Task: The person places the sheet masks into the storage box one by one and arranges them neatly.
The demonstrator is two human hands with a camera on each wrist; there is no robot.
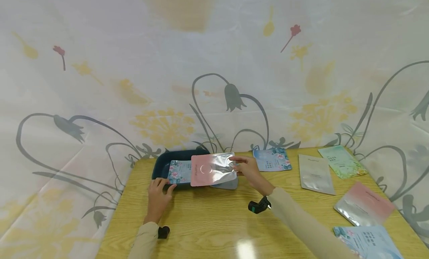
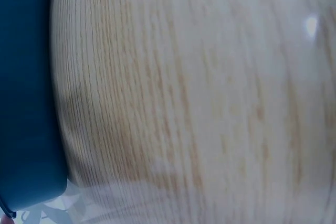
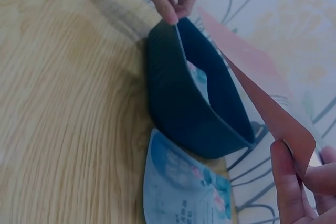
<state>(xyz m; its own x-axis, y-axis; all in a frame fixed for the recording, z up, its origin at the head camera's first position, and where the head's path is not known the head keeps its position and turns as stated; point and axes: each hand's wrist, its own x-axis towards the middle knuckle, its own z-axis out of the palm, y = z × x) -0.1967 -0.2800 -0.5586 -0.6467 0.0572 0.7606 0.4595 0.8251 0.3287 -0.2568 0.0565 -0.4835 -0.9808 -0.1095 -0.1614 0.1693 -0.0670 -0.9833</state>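
Note:
My right hand [image 1: 247,171] pinches the right end of a pink and silver sheet-mask packet [image 1: 202,170], thumb on one face and fingers on the other. The packet is held over the right part of a dark blue plastic bin [image 1: 161,166]. My left hand [image 1: 158,197] grips the bin's near rim at the left, as the right wrist view also shows. Inside the bin stands a blue floral packet [image 1: 179,171], partly covered by the pink one. Another bluish packet [image 1: 229,184] lies on the table against the bin's right side, mostly hidden from the head view.
On the wooden table [image 1: 214,229] lie a blue floral packet [image 1: 272,160] near the back, a silver one [image 1: 316,175], a green one [image 1: 342,162], a pink and silver one [image 1: 363,205] and a light blue one [image 1: 372,242] at right. A printed curtain [image 1: 214,57] hangs behind.

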